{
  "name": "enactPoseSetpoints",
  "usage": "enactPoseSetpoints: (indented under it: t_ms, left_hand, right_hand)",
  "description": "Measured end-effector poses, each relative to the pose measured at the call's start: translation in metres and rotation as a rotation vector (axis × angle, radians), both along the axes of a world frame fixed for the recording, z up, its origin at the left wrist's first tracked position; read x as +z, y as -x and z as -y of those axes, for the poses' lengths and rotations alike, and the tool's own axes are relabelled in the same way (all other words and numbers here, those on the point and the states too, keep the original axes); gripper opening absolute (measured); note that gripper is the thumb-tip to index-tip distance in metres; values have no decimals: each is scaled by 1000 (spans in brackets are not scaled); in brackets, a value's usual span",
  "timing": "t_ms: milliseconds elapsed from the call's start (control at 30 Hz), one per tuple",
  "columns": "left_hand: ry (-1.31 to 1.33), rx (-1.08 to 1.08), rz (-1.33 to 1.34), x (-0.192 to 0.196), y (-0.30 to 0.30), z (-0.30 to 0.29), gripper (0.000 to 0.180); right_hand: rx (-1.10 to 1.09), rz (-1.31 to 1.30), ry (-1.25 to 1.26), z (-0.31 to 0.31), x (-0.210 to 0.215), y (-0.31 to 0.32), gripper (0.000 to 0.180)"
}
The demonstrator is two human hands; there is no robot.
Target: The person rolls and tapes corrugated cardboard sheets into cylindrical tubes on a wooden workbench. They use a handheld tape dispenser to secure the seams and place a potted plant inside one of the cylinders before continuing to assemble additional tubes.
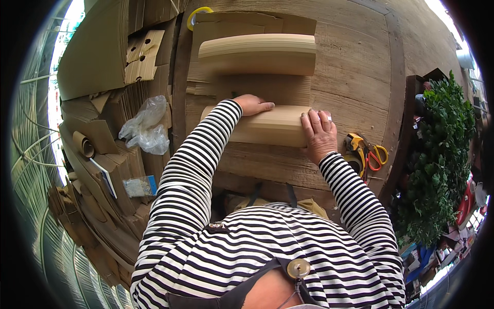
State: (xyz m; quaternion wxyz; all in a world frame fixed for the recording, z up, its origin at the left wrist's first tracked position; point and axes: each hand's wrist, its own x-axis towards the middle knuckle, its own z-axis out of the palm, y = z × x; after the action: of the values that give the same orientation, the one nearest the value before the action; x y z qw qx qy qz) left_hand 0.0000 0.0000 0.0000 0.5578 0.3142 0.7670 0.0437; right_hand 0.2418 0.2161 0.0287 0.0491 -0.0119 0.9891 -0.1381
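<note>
A corrugated cardboard sheet (270,129) lies on the wooden table in front of me, its near part curled over into a rounded fold. My left hand (253,104) holds the top of this fold near its left end, thumb stretched along it and the other fingers mostly hidden. At the right end my right hand (320,135) grips the fold, fingers bent over its top. Farther off, a second curled cardboard piece (257,55) arches up; whether it joins the near fold I cannot tell. Flat cardboard (296,24) lies under and behind it.
Yellow-and-red-handled cutting tools (366,154) lie right of my right hand. Stacked cardboard (95,56) fills the left side, with a clear plastic bag (148,126) on it. A yellow tape roll (198,16) sits at the far left; leafy greens (437,154) stand at right.
</note>
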Motion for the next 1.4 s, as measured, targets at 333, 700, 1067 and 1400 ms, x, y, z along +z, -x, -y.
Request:
enactPoseSetpoints:
  t_ms: [333, 700, 1067, 1400]
  left_hand:
    - [108, 79, 140, -19, 35, -19, 82]
    - [271, -142, -46, -37, 56, -28, 74]
    - [-237, -272, -196, 38, -7, -110, 105]
    - [-234, -228, -259, 45, -38, -98, 115]
  right_hand:
    - [19, 234, 61, -21, 37, 50, 102]
    - [86, 576, 72, -40, 39, 102, 109]
    - [125, 739, 230, -71, 13, 143, 121]
    - [-517, 479, 976, -77, -64, 24, 125]
